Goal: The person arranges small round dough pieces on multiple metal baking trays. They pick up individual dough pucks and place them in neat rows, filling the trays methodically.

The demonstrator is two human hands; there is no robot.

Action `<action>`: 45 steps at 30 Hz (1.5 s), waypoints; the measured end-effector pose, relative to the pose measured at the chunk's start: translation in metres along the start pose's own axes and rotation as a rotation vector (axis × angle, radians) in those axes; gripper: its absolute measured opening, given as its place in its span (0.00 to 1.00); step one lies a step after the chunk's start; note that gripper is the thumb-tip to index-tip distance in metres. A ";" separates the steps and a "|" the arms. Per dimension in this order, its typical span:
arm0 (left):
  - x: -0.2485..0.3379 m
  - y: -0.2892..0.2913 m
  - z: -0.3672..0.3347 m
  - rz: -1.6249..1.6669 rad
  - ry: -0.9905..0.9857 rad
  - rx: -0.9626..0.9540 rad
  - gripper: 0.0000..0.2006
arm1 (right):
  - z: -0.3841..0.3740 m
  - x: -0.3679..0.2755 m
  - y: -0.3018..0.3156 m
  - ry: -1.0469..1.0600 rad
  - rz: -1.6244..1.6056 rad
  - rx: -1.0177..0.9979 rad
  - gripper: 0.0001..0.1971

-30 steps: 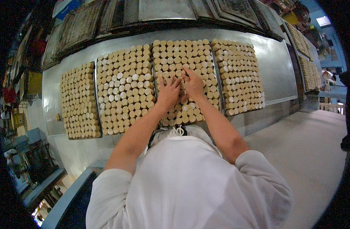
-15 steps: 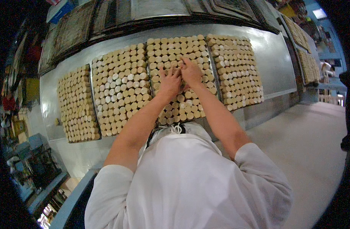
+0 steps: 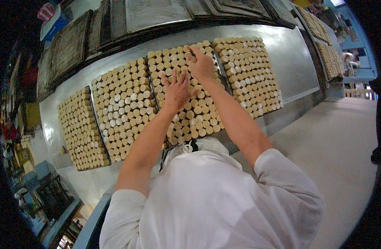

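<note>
Small round pale dough pieces [image 3: 200, 110] stand packed in rows on a dark tray in front of me. My left hand [image 3: 177, 92] lies over the middle of these rows, fingers spread and palm down. Farther forward on the same tray, my right hand [image 3: 200, 65] is bent over the far rows, its fingers curled together at the tips. Whatever those fingertips may hold is too small to make out. To the left sits another full batch of dough pieces [image 3: 124, 106], some whiter on top. A similar batch [image 3: 248, 74] is on the right.
Under the trays is a shiny metal table [image 3: 296, 70]. Dark baking trays [image 3: 70, 43] are stacked along its far side. At the far left stands one more dough batch [image 3: 82, 128]; others [image 3: 329, 60] sit on a surface at the far right. A blue-and-white box [image 3: 53, 25] is at the back left.
My right hand has moved forward to the far rows, away from the left. My left hand's fingers have spread wider. The whole view has tilted slightly.
</note>
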State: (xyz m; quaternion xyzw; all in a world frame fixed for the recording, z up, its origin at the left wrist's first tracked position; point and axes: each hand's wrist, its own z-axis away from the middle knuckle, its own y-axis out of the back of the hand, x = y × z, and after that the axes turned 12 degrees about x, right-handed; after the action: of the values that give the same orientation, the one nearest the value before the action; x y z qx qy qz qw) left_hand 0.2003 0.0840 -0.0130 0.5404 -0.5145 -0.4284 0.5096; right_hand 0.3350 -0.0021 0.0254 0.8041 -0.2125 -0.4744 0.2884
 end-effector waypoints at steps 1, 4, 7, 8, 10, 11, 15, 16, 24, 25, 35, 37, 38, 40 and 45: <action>0.000 0.000 -0.001 -0.003 0.006 0.040 0.45 | 0.000 0.001 -0.003 0.049 -0.025 0.008 0.17; -0.001 -0.001 -0.004 0.025 0.004 0.014 0.45 | 0.002 0.007 -0.009 -0.023 0.082 -0.242 0.17; -0.004 -0.005 -0.012 0.064 0.026 -0.062 0.44 | -0.004 0.012 -0.016 0.020 -0.015 -0.149 0.18; -0.004 -0.008 -0.016 0.040 0.042 -0.042 0.44 | -0.007 0.012 -0.019 -0.008 -0.043 -0.147 0.18; -0.008 -0.013 -0.027 -0.047 0.080 0.068 0.37 | -0.017 0.012 -0.027 0.013 -0.122 -0.023 0.17; -0.008 -0.015 -0.031 -0.109 0.094 0.149 0.31 | -0.018 0.010 -0.032 0.054 -0.136 -0.057 0.17; -0.016 -0.020 -0.050 -0.015 0.154 -0.119 0.43 | -0.035 0.007 -0.043 0.042 0.029 -0.195 0.17; -0.018 -0.019 -0.052 0.029 0.175 -0.129 0.43 | -0.040 0.008 -0.044 0.028 -0.017 -0.148 0.17; -0.023 -0.017 -0.081 -0.064 0.173 -0.139 0.44 | -0.079 0.028 -0.067 0.135 -0.149 -0.232 0.16; -0.023 -0.017 -0.086 -0.130 0.166 -0.153 0.44 | -0.084 0.031 -0.070 0.042 -0.254 -0.234 0.16; -0.008 -0.026 -0.104 -0.062 0.273 0.038 0.42 | -0.097 0.050 -0.068 -0.019 -0.101 -0.149 0.17; -0.003 -0.031 -0.104 -0.034 0.224 0.115 0.41 | -0.096 0.054 -0.061 0.005 -0.054 -0.165 0.19; 0.001 -0.034 -0.102 -0.011 0.227 0.187 0.40 | -0.094 0.054 -0.057 0.086 -0.034 -0.172 0.20; 0.004 -0.038 -0.102 0.060 0.258 0.113 0.38 | -0.093 0.051 -0.050 0.114 -0.034 -0.185 0.21; 0.007 -0.041 -0.089 -0.025 0.236 0.163 0.36 | -0.073 0.034 -0.028 0.008 0.000 -0.178 0.20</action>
State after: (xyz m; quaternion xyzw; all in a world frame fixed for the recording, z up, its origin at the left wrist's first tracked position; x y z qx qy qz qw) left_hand 0.2937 0.0847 -0.0434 0.6331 -0.4773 -0.3251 0.5154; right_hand 0.4174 0.0170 0.0135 0.7772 -0.1683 -0.4881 0.3598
